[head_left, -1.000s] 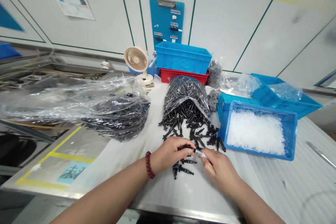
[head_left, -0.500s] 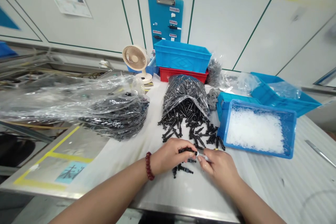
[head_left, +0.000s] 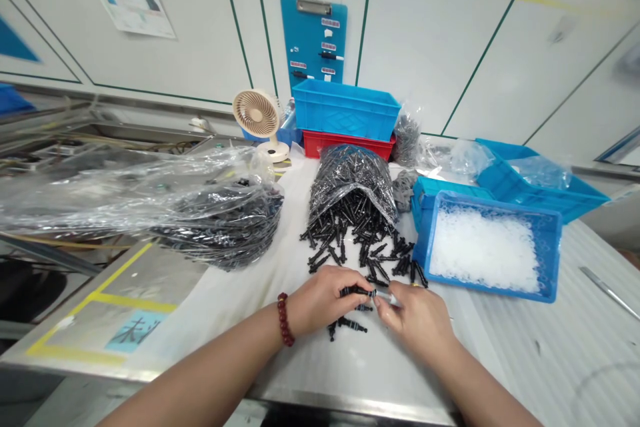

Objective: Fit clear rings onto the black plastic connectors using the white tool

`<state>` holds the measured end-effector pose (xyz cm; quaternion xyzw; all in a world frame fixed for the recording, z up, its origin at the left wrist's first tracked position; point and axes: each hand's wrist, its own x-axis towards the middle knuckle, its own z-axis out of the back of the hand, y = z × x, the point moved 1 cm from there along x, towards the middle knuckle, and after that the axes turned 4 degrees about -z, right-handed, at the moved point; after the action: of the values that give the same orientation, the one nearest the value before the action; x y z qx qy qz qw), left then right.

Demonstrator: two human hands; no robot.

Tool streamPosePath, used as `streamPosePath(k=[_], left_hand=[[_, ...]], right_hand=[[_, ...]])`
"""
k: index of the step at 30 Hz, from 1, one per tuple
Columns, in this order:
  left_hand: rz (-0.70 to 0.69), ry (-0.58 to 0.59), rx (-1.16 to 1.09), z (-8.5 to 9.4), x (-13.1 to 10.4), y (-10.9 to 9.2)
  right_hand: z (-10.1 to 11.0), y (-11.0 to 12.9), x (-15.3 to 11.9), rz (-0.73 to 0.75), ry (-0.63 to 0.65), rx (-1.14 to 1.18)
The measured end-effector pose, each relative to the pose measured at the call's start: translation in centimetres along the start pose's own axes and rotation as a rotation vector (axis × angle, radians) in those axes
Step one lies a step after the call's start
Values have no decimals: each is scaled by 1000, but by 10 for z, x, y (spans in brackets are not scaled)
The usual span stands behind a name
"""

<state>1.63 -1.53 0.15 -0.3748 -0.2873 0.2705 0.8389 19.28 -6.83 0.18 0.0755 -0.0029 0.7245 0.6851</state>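
Observation:
My left hand [head_left: 330,292], with a red bead bracelet on the wrist, grips a slim black ribbed part [head_left: 354,291] between thumb and fingers, its end pointing right. In my right hand [head_left: 417,315], thumb and fingers pinch a whitish, narrow rod-like piece [head_left: 383,296] in line with that end. The two pieces meet or nearly meet; the exact contact is too small to tell. Below my hands lie several black parts with pale bands [head_left: 352,325]. Just beyond are loose black parts [head_left: 379,259], spilling from a clear plastic bag [head_left: 354,165].
At right, a tilted blue bin [head_left: 552,247] holds many small white translucent rings [head_left: 485,250]. Another bag of black parts [head_left: 225,223] lies left. A fan [head_left: 257,117], stacked blue bin [head_left: 345,110] and red bin [head_left: 325,142] stand behind. A metal strip [head_left: 607,288] lies far right.
Both hands keep their grip and have barely moved. A pale ring now shows at the right end of the black part. The camera view has shifted very slightly.

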Motion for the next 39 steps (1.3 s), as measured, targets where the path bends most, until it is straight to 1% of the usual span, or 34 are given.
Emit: streamPosePath(k=[3,5,7,8,9,11,12,13,17,19,22,26,29,32,34,35,37,39], left_hand=[[33,-27,11,7,1,-1],[46,-12,8,13,1,-3],[-3,46,14,18,2,-3],[-37,58,33,19,2,-2],[-65,45,72,19,3,-1],[-92,-27,205,16,6,3],[-102,-45,278,13,8,5],[-116,-32,344,8,10,7],[-155,150,522,-10,16,9],[-141,175,567,-13,16,8],[-119,181,564,-13,16,4],[-123,184,527,-12,16,2],[-148,116,502,-10,15,5],[-154,-40,418,-2,13,9],[-122,-140,326,4,11,11],[-105,-170,282,6,11,12],[-86,-180,226,10,9,13],[-83,-150,217,13,7,13]], right_hand=[[1,-2,1,-24,2,4],[3,-5,2,-43,-19,28],[4,-7,2,-54,-52,59],[5,-8,2,-58,-70,76],[5,-9,3,-59,-88,96],[4,-9,3,-47,-123,142],[3,-10,3,-34,-143,167],[2,-10,4,-14,-167,193],[-4,-11,6,92,-257,283],[-6,-11,7,121,-243,293],[-8,-10,6,136,-192,276],[-7,-8,5,72,-113,236],[-5,-9,5,22,-45,212],[-2,-10,5,8,-27,209],[0,-10,4,15,-22,198],[0,-10,4,25,-20,188],[1,-9,3,54,-13,165],[0,-9,3,79,-5,142]])
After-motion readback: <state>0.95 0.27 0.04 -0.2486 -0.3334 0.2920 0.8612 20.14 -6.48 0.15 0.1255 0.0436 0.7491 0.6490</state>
